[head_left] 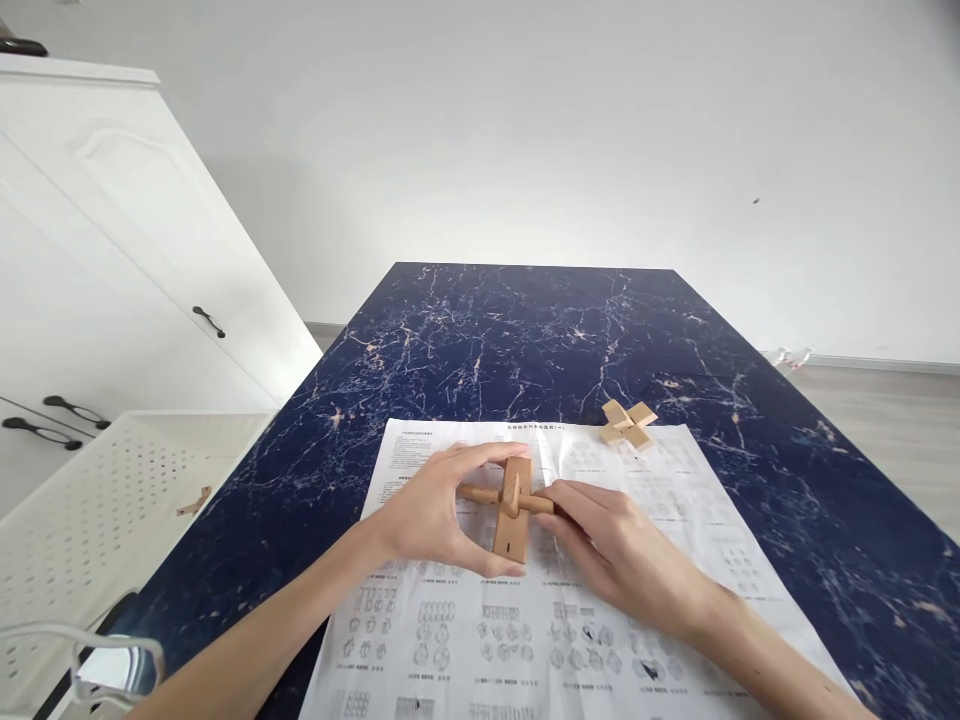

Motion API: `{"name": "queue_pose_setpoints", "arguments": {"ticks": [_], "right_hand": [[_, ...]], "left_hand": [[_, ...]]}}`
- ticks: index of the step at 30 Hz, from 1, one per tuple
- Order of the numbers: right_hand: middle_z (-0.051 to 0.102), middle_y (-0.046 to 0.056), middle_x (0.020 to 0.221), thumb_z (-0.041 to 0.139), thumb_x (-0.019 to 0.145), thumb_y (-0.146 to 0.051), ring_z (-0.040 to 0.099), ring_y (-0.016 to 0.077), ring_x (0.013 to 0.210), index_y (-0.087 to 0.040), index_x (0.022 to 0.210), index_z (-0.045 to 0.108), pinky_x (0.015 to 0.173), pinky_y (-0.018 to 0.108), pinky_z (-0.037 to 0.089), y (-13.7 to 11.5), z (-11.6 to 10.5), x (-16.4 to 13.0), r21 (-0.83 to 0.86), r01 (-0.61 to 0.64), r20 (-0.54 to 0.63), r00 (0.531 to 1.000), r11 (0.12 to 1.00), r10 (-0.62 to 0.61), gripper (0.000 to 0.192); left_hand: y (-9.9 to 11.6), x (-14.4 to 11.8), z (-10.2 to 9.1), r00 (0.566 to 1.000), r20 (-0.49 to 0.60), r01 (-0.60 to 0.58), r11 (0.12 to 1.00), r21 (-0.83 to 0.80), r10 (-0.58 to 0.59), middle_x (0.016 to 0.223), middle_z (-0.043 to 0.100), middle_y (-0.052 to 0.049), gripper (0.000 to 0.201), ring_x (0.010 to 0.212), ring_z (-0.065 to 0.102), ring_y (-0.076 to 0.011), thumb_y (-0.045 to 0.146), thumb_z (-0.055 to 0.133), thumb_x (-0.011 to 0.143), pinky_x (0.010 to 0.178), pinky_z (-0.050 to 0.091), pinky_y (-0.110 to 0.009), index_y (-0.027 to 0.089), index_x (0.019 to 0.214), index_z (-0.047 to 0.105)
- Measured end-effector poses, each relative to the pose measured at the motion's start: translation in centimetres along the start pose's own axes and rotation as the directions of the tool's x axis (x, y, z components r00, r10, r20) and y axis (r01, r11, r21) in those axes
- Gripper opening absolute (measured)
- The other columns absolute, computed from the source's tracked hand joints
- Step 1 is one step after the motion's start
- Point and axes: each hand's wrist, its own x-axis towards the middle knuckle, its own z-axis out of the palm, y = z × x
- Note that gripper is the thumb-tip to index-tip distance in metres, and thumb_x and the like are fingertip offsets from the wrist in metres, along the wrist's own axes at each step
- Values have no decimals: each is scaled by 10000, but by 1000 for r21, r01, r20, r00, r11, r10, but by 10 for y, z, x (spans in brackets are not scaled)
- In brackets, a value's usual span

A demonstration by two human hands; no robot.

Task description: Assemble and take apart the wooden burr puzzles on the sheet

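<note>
Nearest the camera, a white wire-framed object (112, 660) sits at the lower left corner, partly out of view; its nature cannot be determined.

Both forearms extend over a printed diagram sheet (480, 640) lying on the dark blue marbled table (525, 330). The left hand (427, 515) curls around a wooden cross-shaped puzzle (511, 505), thumb beneath and fingers above the upright piece. The right hand (611, 545) pinches the horizontal bar from the right with narrowly closed fingers. The puzzle is held just above the sheet, near its middle.

Risks, as judged from this position:
- Interlocked pieces may separate if the two hands pull unevenly; loose parts would fall onto the sheet.
- Sideways force on the horizontal bar may jam it in the notch.
- Either forearm may drag the sheet and shift it.

Surroundings: a second, smaller wooden cross (628, 424) rests at the far edge of the sheet, well apart from the hands. A perforated white tray (97, 500) stands left of the table, holding a small wooden piece (195, 502). White cabinets (112, 250) stand behind it. Nothing obstructs the hands.
</note>
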Motion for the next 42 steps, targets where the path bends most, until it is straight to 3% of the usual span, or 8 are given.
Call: {"name": "queue_pose_setpoints", "arguments": {"ticks": [12, 16, 21, 26, 33, 35, 39, 42], "right_hand": [[699, 43, 882, 423, 1129, -272, 631, 192, 729, -232, 974, 599, 653, 317, 453, 0, -4, -2, 55, -131, 79, 989, 990, 127, 237], [691, 44, 894, 418, 1130, -280, 625, 193, 745, -234, 997, 606, 664, 318, 453, 0, -3, 1, 65, -147, 84, 986, 987, 142, 234], [582, -2, 747, 438, 1118, -328, 485, 161, 610, -238, 881, 543, 567, 303, 364, 3, 4, 2, 101, -233, 43, 972, 967, 230, 275], [467, -32, 663, 439, 1109, -445, 380, 142, 567, -245, 759, 430, 536, 306, 294, 4, 6, 6, 208, -343, 0, 936, 916, 351, 403], [454, -26, 669, 458, 1086, -599, 384, 137, 575, -231, 725, 489, 545, 309, 306, -1, -5, 11, 419, -426, 60, 894, 802, 443, 516], [467, -23, 665, 467, 1081, -619, 385, 138, 576, -230, 722, 491, 551, 311, 314, -3, -6, 11, 449, -428, 92, 895, 784, 436, 530], [507, -17, 648, 482, 1081, -627, 410, 141, 586, -227, 720, 496, 576, 319, 334, -7, -3, 10, 483, -411, 153, 909, 773, 388, 539], [519, -20, 643, 491, 1082, -627, 420, 141, 592, -224, 735, 503, 588, 318, 331, -10, 0, 10, 501, -414, 186, 909, 760, 373, 532]], "left_hand": [[7, -1, -2, 983, -161, -117, 983, -143, 94, 1480, 658, -100, 1019, 1347, 624, -399, 473, 1014, 595, 1155, 500, -599, 337, 1505, 574], [1, 3, -15, 909, -396, -233, 945, -231, 127, 1526, 617, -108, 839, 1397, 594, -366, 549, 911, 769, 1191, 480, -565, 331, 1500, 562], [-10, 8, -22, 744, -628, 286, 958, -8, -228, 1506, 614, -113, 713, 1386, 571, -400, 513, 853, 820, 1167, 447, -640, 299, 1439, 569], [-23, 8, -11, 825, -531, 394, 871, 294, -194, 1451, 599, -162, 822, 1474, 428, -469, 375, 885, 687, 1215, 346, -711, 225, 1424, 553], [-6, 1, 1, 844, -494, -88, 962, 258, 209, 1579, 507, -106, 412, 1500, 467, -285, 196, 387, 1080, 1266, 390, -566, 296, 1467, 488], [-1, -2, 2, 902, -354, -186, 962, 202, 249, 1670, 418, -116, 513, 1551, 409, -328, 365, 525, 1080, 1274, 382, -590, 320, 1572, 383], [4, -4, 5, 959, -119, -233, 956, 178, 256, 1753, 312, -138, 1241, 1584, 350, -426, 608, 926, 750, 1273, 373, -630, 370, 1694, 156], [5, -4, 8, 970, -101, -197, 962, 191, 219, 1621, 514, -121, 1093, 1481, 500, -396, 551, 936, 761, 1233, 432, -590, 368, 1642, 317]]}}
